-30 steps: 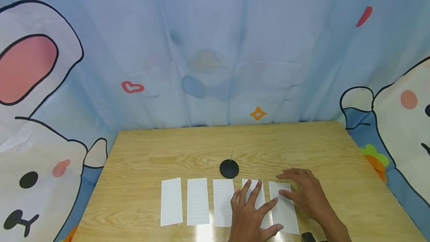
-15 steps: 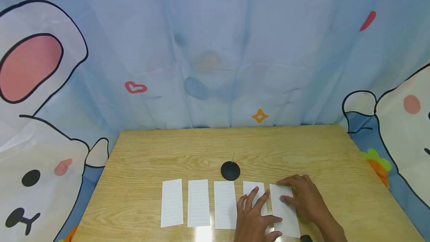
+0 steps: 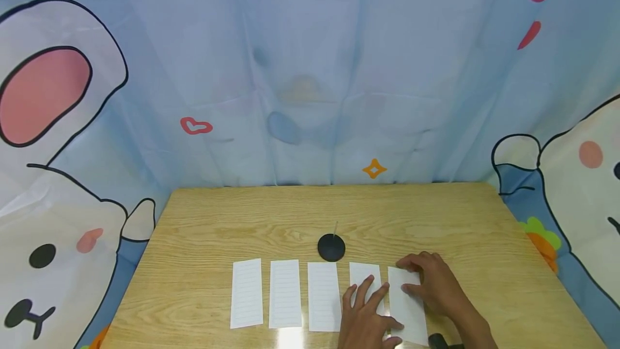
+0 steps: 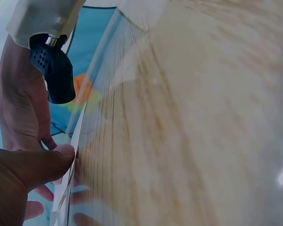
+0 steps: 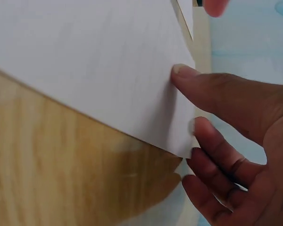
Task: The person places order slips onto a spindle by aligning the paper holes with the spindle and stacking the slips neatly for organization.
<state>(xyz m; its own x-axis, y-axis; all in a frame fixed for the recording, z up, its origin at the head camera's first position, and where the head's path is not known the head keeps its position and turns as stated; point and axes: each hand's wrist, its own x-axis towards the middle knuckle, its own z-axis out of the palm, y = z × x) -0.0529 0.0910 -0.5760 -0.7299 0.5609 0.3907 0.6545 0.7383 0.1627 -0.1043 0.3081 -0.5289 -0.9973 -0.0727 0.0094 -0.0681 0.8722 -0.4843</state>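
Note:
Several white lined paper sheets lie in a row on the wooden table. My right hand [image 3: 436, 281] holds the far end of the rightmost sheet [image 3: 409, 306]. In the right wrist view, the thumb [image 5: 193, 77] presses on top of that sheet [image 5: 94, 61], while the curled fingers [image 5: 217, 146] meet its far edge. My left hand [image 3: 364, 321] is spread over the sheet beside it [image 3: 363, 272], covering its lower part. Its thumb side reaches the left edge of the rightmost sheet. In the left wrist view, the left thumb [image 4: 42, 165] touches near a paper edge.
A black round base [image 3: 331, 248] with a thin upright pin stands behind the middle sheet [image 3: 323, 295]. Two more sheets [image 3: 284, 292] lie to the left. A printed cartoon curtain [image 3: 310, 69] hangs behind the wooden table [image 3: 218, 214]. A dark wrist camera [image 4: 60, 75] sits under the right wrist.
My right hand has come down onto the far end of the rightmost sheet. My left hand has moved slightly right and nearer. That sheet's near end has shifted a little left.

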